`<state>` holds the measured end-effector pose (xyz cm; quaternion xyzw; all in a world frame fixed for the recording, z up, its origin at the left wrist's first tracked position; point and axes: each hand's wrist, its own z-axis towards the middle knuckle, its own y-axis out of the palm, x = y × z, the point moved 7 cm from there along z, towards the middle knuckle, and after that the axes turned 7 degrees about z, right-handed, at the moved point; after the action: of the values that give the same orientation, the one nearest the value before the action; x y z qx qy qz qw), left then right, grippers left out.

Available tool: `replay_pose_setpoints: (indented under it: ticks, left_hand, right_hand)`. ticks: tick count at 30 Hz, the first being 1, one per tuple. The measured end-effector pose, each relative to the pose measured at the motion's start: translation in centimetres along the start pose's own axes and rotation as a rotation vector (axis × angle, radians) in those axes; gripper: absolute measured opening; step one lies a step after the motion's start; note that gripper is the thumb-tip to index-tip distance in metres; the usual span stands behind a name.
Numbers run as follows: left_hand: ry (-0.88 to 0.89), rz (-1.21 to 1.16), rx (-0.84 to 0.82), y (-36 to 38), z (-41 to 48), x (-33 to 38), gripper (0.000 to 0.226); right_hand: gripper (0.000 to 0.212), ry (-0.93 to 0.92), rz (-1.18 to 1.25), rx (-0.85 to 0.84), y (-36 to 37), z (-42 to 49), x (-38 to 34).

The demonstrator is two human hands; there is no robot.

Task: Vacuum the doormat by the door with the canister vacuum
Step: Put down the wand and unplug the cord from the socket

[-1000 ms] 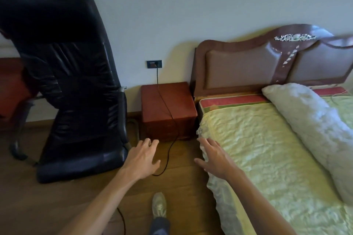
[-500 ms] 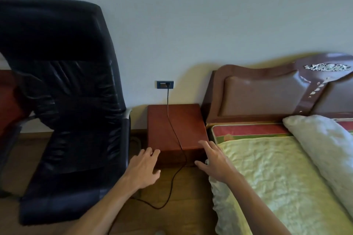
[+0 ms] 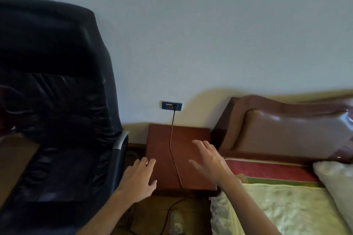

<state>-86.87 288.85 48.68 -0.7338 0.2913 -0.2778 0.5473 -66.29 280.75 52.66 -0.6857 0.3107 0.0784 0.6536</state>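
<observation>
My left grip (image 3: 140,179) and right grip (image 3: 209,164) hover spread, empty, at the nightstand (image 3: 193,132). Can't see vacuum or doormat, just a cord (image 3: 171,139) crossing it. Yanking the cord could wreck the plug (image 3: 174,105) above.

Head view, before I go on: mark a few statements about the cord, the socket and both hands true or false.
1. A black cord is plugged into the wall socket. True.
2. The right hand grips the plug. False: it is open over the nightstand, holding nothing.
3. The cord runs across the nightstand's top. True.
4. The left hand holds a vacuum hose. False: it is empty, fingers spread, at the nightstand's front left corner.
5. The black chair stands right of the nightstand. False: it stands to its left.
</observation>
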Motion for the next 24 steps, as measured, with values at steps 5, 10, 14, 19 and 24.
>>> replay_pose_setpoints:
  ticks: [5, 10, 14, 19, 24]
  left_hand:
    - [-0.057, -0.016, -0.023, 0.5, 7.1, -0.2, 0.063]
    - [-0.052, -0.011, -0.033, 2.5, 13.5, -0.2, 0.057]
    - [-0.066, -0.027, -0.049, 5.3, 18.0, -0.9, 0.057]
    - [-0.090, -0.102, -0.004, 8.6, 23.6, -2.1, 0.055]
    - [-0.161, -0.251, 0.072, 11.4, 29.1, -2.4, 0.061]
  right_hand:
    - [0.058, 0.020, 0.044, 0.005, -0.8, 7.6, 3.4]
    - [0.056, 0.013, 0.074, -0.046, 0.5, 15.3, 6.2]
    - [0.053, 0.010, 0.104, -0.070, 3.0, 20.5, 8.0]
    - [0.044, 0.032, 0.187, -0.055, 7.4, 26.4, 9.9]
    - [0.038, 0.135, 0.321, 0.126, 10.6, 32.0, 11.8]
